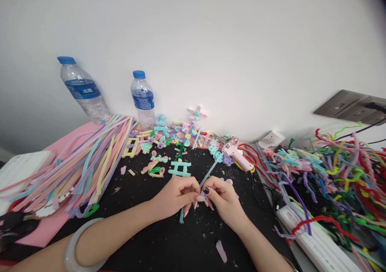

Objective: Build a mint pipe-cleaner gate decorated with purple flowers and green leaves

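Near the middle of the black mat, my left hand and my right hand meet, fingertips pinched together. Between them is a small pale lilac piece, mostly covered by the fingers. A blue-grey strip slants up from behind the fingers toward the pink glue gun. Just beyond my left hand lies a mint-green lattice piece. A short teal strip shows below my left hand.
Two bottles stand by the wall. Long pastel strips lie left on a pink sheet. Small shaped pieces line the back. Tangled coloured stems, a white power strip and cables are at right.
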Demonstrator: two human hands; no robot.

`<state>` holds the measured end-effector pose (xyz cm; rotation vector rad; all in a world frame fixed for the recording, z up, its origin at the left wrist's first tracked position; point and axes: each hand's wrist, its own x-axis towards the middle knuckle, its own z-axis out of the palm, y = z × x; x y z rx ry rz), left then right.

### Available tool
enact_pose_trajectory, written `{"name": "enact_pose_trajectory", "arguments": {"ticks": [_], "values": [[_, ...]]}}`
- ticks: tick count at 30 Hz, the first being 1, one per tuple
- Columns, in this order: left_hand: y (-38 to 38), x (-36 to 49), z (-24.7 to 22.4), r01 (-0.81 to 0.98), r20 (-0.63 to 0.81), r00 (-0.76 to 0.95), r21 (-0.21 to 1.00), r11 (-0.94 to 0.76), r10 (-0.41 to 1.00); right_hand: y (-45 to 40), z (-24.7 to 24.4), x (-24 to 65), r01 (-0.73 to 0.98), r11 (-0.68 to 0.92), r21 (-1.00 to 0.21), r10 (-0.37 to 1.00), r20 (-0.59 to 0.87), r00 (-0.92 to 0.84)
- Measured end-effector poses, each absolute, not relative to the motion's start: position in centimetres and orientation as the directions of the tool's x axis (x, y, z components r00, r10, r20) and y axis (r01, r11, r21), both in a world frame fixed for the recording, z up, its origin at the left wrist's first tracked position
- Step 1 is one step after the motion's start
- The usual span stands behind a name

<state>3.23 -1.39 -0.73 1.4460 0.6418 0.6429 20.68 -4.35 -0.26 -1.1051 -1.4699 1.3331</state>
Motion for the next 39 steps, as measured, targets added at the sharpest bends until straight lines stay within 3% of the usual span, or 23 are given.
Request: {"name": "enact_pose_trajectory", "arguments": {"ticks": [7, 17, 24, 34, 39], "values": [[-1.70, 3.29, -0.27, 0.060, 0.016, 0.627, 0.996, -0.070, 0.779, -4.59, -0.21, 20.70, 0.272, 0.146, -0.951, 0.984, 0.111, -0.141], [-1.56, 3.65, -0.28, -0.154, -0.038, 0.623, 0.973, 0.170, 0.781, -4.77, -0.32, 20.94, 0.332, 0.232, -0.914, 0.964, 0.170, -0.207], [-1.70, 3.93, -0.44, -0.323, -0.132, 0.723, 0.804, 0.500, 0.678, -4.91, -0.44, 20.77, 0.395, 0.262, -0.881, 0.960, 0.195, -0.202], [-1.49, 3.68, -0.35, -0.299, -0.198, 0.792, 0.700, 0.648, 0.578, -4.91, 0.07, 20.64, 0.521, 0.356, -0.775, 0.934, 0.301, -0.190], [-1.64, 3.70, -0.50, -0.281, -0.241, 0.789, 0.676, 0.681, 0.565, -5.00, -0.03, 20.57, 0.511, 0.359, -0.781, 0.933, 0.299, -0.199]]}}
